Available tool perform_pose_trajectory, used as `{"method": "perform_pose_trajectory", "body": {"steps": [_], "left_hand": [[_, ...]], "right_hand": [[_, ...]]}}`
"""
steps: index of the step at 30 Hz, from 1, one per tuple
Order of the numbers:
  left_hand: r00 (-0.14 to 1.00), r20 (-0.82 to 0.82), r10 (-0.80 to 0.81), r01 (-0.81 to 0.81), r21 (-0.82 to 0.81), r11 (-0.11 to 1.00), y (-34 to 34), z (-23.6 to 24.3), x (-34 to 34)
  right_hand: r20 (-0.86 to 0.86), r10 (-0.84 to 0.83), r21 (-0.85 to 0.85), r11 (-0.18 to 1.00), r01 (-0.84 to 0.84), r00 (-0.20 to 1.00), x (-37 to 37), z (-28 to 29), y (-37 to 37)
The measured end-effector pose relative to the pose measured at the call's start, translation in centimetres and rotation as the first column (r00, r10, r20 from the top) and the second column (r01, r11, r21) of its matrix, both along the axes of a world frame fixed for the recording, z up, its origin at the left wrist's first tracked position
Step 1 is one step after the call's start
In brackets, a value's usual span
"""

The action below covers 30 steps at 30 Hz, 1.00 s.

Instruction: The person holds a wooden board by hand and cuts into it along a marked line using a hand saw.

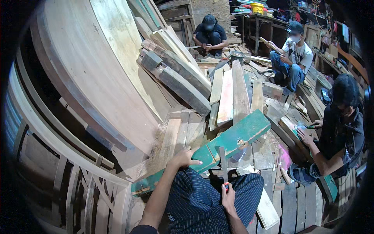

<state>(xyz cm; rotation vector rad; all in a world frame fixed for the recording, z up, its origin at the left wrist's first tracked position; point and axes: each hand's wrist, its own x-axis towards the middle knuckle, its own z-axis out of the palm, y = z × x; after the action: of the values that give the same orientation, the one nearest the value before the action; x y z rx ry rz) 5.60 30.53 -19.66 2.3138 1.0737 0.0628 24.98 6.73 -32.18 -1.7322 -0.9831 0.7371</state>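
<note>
A long wooden board [237,133] with worn green paint lies slantwise across my lap, its far end up to the right. My left hand [182,159] grips its edge, the thumb on the painted face. Bare wood shows in chips and a cross line on the green face. In my right hand [229,197] is a hand tool with a long flat grey blade [223,162] and a red-and-black handle. The blade points up and away, in front of the board; whether it touches the wood I cannot tell. File or chisel, its exact kind is unclear.
Large wooden panels [93,78] lean at my left. Beyond the board lie stacked beams [179,87] and loose planks [240,91]. One person [339,128] works wood close on the right; two more, a person [294,54] and a person [210,35], squat farther back.
</note>
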Motion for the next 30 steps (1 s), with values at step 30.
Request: {"method": "perform_pose_trajectory", "body": {"steps": [30], "left_hand": [[0.997,0.027,-0.066,0.065,0.023,0.998,1.1,-1.4,-0.4]], "right_hand": [[0.027,0.006,-0.022,1.0,-0.006,1.0,0.1,0.0,0.0]]}}
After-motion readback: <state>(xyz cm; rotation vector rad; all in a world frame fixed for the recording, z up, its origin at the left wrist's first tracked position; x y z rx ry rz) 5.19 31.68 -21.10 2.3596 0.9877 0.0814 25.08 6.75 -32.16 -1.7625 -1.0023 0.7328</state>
